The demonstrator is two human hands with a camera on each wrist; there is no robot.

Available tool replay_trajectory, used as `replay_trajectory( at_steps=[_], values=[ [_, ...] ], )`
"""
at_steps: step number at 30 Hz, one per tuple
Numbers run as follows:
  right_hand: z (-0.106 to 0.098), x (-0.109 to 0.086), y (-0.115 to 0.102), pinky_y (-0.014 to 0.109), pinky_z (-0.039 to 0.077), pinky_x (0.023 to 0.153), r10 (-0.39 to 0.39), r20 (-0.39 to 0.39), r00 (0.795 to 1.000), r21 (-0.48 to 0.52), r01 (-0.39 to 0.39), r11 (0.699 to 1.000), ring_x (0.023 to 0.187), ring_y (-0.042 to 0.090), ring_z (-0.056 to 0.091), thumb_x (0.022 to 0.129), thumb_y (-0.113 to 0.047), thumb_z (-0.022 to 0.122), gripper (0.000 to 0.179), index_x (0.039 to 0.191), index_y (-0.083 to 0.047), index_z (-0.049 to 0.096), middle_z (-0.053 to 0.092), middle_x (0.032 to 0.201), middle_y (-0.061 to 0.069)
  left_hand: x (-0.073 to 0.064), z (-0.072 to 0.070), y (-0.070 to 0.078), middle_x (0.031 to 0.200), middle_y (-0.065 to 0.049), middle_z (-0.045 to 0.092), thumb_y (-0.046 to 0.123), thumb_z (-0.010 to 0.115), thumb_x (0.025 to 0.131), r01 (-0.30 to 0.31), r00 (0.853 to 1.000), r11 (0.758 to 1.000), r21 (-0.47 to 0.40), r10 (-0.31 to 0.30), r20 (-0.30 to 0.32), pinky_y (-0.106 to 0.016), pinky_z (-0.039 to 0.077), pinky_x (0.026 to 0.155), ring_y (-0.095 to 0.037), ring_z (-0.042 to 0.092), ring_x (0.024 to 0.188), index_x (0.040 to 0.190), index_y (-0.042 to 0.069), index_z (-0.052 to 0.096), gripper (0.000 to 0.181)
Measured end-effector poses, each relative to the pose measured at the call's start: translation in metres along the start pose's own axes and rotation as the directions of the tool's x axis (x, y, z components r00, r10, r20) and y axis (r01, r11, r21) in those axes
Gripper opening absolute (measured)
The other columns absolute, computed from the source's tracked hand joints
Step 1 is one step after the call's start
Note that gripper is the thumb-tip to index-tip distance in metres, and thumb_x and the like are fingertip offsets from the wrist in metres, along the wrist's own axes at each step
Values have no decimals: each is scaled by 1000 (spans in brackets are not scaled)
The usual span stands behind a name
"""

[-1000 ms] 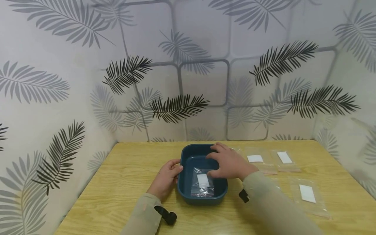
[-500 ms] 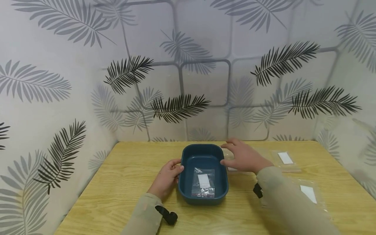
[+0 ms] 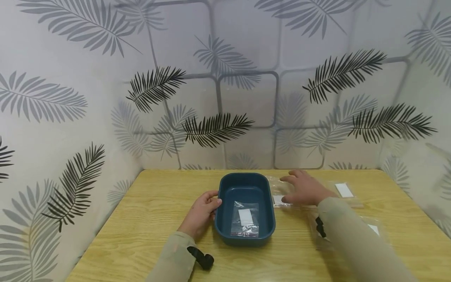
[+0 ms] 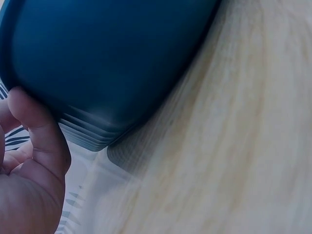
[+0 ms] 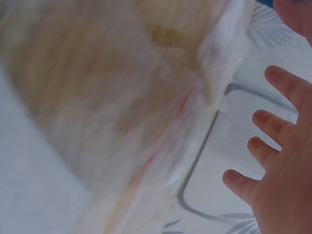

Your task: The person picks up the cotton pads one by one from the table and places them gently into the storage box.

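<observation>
While the leaf-print wall (image 3: 225, 94) fills the bkgd, your wood-grain table (image 3: 141, 219) runs right up to it. Your blue bin (image 3: 244, 242) sits upright on the table approx. mid-frame, short side toward you. Your L sleeve (image 3: 170, 252) & R sleeve (image 3: 359, 235) come in from the bottom, the R one crossing the table's R side. Your L hand (image 3: 199, 213) grips the bin's L rim, thumb at the edge; L wrist view also has the thumb on the rim. Your R hand (image 3: 305, 188) has its fingers spread & holds nothing; it's over the bags R of the bin, can't tell if touching.

Of the clear bags, one (image 3: 245, 231) lies flat in the bin's near half, seal end toward you. Another (image 3: 276, 186) lies just beside the bin's R wall, partly under your R hand. A third (image 3: 349, 201) is farther R, nr the back edge; one more (image 3: 371, 220) is closer to you, partly hid by the R sleeve. Exact bag count's unclear. R wrist view has blurred bag plastic w/ a red seal line.

You've a black strap (image 3: 201, 257) at each wrist. Smallest: a white card (image 3: 246, 217) in each of those bags.
</observation>
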State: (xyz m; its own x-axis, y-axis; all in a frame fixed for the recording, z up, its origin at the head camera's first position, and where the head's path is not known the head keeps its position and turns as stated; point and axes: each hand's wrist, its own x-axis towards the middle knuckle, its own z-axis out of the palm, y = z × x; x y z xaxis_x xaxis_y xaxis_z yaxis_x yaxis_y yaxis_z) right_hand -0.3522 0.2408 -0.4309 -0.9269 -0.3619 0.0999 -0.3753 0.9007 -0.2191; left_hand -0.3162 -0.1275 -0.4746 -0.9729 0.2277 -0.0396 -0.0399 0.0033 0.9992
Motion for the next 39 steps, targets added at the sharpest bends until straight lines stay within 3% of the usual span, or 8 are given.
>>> replay_trajectory(
  at_steps=[5, 15, 28, 39],
  values=[
    [3, -4, 3, 71, 35, 101, 25, 70, 997, -30, -23, 999, 136, 50, 36, 76, -50, 79, 70, 136, -17, 64, 44, 147, 27, 0, 1, 0, 110, -21, 61, 15, 57, 105, -8, 1000, 1000, -7, 8, 6, -27, 48, 66, -18, 56, 77, 144, 2, 49, 43],
    [12, -7, 4, 72, 34, 101, 27, 127, 992, -33, -23, 999, 135, 50, 37, 75, -45, 80, 57, 126, -20, 70, 46, 145, 25, 0, 1, 1, 111, -20, 61, 17, 59, 104, 7, 1000, 1000, -13, -6, 17, -27, 49, 66, -17, 57, 77, 144, 2, 49, 44],
    [15, -15, 5, 68, 40, 97, -38, 106, 994, -52, 43, 998, 131, 48, 42, 76, -47, 82, 53, 121, -21, 74, 52, 139, 23, 0, 1, -2, 108, -18, 60, 15, 59, 104, 6, 1000, 1000, -27, -5, 19, -26, 48, 63, -16, 54, 73, 144, 1, 48, 45],
    [12, -18, 2, 60, 48, 90, -64, 94, 993, -89, 73, 993, 120, 39, 52, 76, -47, 82, 48, 116, -20, 77, 60, 125, 12, 1, -2, -1, 103, -15, 60, 14, 57, 105, -15, 999, 1000, -27, 16, 28, -27, 47, 62, -16, 52, 70, 145, -2, 47, 45]
  ],
)
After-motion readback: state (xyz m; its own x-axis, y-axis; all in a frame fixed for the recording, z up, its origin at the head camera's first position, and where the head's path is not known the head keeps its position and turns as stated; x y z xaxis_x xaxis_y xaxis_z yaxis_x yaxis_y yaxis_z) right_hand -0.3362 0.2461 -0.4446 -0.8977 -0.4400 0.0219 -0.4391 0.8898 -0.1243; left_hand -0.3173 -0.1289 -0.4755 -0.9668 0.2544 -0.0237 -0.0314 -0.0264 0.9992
